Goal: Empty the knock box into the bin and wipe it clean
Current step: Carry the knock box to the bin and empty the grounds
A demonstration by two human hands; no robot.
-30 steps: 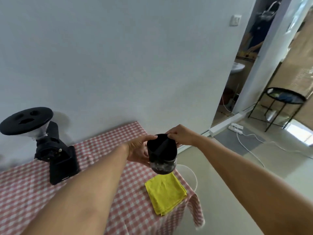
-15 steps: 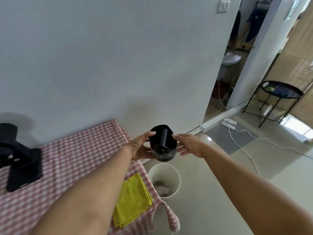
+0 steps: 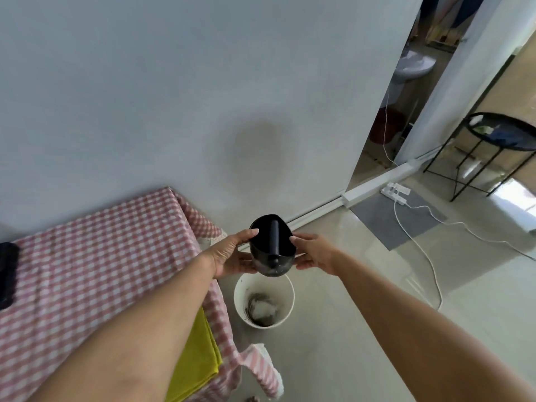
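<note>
The black knock box [image 3: 272, 245], with a bar across its open top, is held upright in the air between both hands. My left hand [image 3: 230, 256] grips its left side and my right hand [image 3: 314, 253] its right side. It hangs just beyond the table's right end, above the far rim of the white bin [image 3: 287, 311] on the floor. The bin holds dark grounds and some pale waste. A folded yellow cloth [image 3: 200, 364] lies near the table's right end, partly hidden by my left forearm.
The table with the pink checked cloth [image 3: 101, 256] stands against the grey wall. A black machine [image 3: 7, 274] shows at the left edge. On the floor to the right lie a white power strip [image 3: 396, 192] with its cable and a black side table [image 3: 504, 140].
Both hands have carried the knock box to the right, off the table and over the bin. The view followed, so the grinder has slid almost out of frame.
</note>
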